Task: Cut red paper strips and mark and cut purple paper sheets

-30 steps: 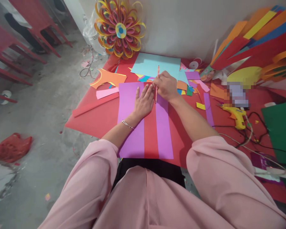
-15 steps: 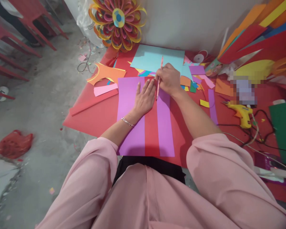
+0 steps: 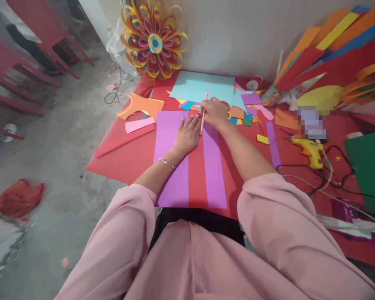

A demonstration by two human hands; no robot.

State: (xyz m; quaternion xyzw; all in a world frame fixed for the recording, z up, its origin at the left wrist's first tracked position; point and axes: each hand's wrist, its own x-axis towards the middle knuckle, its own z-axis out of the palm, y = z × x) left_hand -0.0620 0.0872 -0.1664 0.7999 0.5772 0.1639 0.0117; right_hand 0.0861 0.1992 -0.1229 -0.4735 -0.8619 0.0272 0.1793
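Note:
Flat on a purple paper sheet (image 3: 171, 179) and a red paper strip (image 3: 196, 179) lies my left hand (image 3: 188, 134), its fingers stretched out and pointing away from me. My right hand (image 3: 215, 113) is closed around a pink patterned pencil (image 3: 202, 121), held nearly upright with its tip low beside my left fingers. The tip is at the right edge of the red strip, next to a purple band of paper (image 3: 215, 179). Whether the tip touches the paper is hard to see.
Light blue paper (image 3: 203, 85) and coloured scraps lie at the back. A quilled paper flower (image 3: 155, 43) leans on the wall. To the right are a yellow glue gun (image 3: 312, 152) with cables, green paper (image 3: 370, 162) and upright paper strips (image 3: 312, 68). Red chairs (image 3: 43, 25) stand left.
The pencil in my right hand has shifted slightly toward me and left along the red strip. My left hand stays flat on the paper. The whole view has tilted a little upward.

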